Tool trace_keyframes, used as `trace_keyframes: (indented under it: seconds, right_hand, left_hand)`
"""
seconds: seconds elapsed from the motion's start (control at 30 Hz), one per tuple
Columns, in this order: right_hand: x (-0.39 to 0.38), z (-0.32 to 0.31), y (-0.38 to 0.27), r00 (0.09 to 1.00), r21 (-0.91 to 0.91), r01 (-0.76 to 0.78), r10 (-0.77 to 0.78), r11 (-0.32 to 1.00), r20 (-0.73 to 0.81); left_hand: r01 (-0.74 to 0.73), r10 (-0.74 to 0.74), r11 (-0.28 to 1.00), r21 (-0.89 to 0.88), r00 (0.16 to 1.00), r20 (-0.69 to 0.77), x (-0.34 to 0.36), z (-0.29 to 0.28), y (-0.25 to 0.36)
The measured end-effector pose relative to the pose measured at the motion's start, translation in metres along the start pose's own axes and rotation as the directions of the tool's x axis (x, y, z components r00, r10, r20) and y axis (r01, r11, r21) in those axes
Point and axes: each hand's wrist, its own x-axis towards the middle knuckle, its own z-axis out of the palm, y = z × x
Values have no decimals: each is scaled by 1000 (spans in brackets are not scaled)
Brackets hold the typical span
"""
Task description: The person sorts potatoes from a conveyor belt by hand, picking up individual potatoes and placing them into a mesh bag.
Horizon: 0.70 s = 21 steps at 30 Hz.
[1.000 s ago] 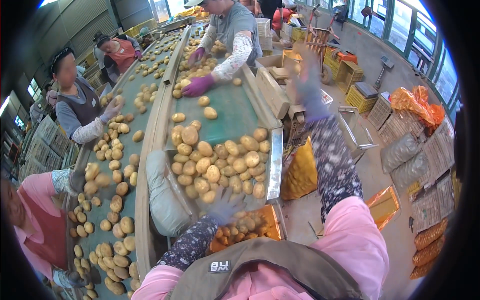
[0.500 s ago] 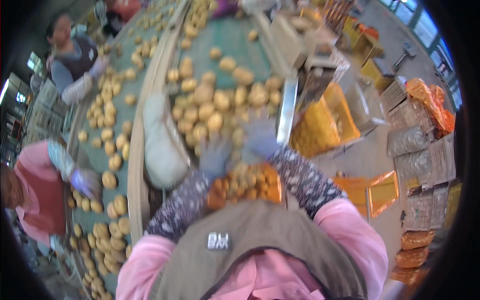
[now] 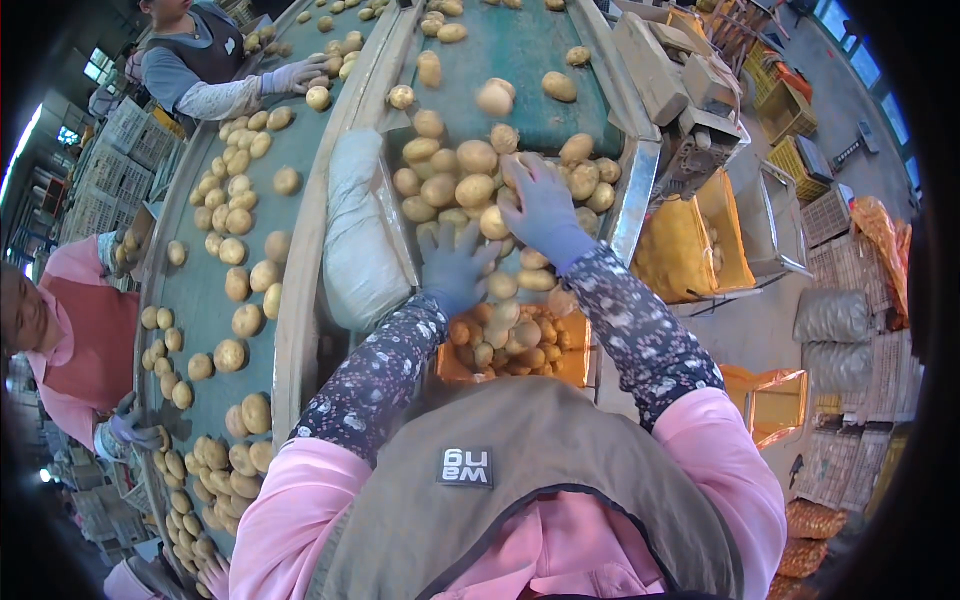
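Potatoes point(image 3: 476, 157) are heaped at the end of the green belt point(image 3: 530, 40), at twelve o'clock from an orange bag point(image 3: 580, 350). Against the heap, the left hand point(image 3: 455, 265) is spread at seven o'clock, the right hand point(image 3: 548, 212) at four, both unclenched. A few blurred potatoes are perhaps falling. Spillage could be caused by too wide a sweep. At six o'clock, a dark lettered label point(image 3: 465, 467) is worn on the brown vest point(image 3: 400, 530).

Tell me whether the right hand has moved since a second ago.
Yes, leftward: the right hand was out to the right of the shiny metal edge; now it is left of that edge, at the potatoes.
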Motion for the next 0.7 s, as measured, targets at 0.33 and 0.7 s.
trace_keyframes:
  seconds: [0.33,0.7]
  right_hand:
    - [10,5,10,839,-174,-50,136,983,526]
    - [-16,-13,38,926,554,-285,76,782,369]
  left_hand:
    - [-106,114,982,-153,993,42,-19,18,21]
    - [-134,145,986,-94,983,110,-22,24,11]
